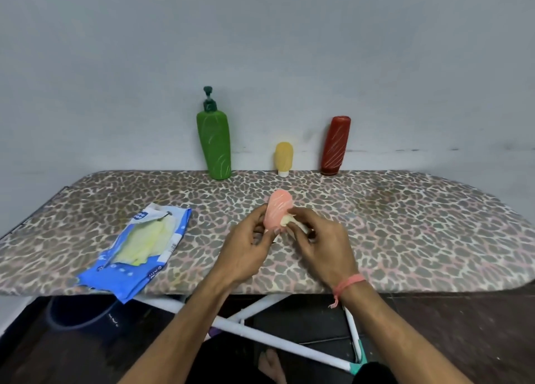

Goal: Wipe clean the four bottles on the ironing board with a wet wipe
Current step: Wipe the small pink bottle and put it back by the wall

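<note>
An ironing board (376, 210) in leopard-print cover carried the job: at its far edge stood a green pump bottle (214, 146), a red bottle (335, 146) and a small yellow bottle (284, 158), all showing chalky streaks (apparently not yet wiped). An opened wipe pack (139, 247) lay at the board's near left. Over its middle, the left hand (246, 247) gripped a pink bottle (278, 213), fingers curled round it, while the right hand (315, 244) pinched a wet wipe (289, 220) against its side. The first wipe-down seemed under way; next likely came turning the bottle to reach unwiped streaks.
</note>
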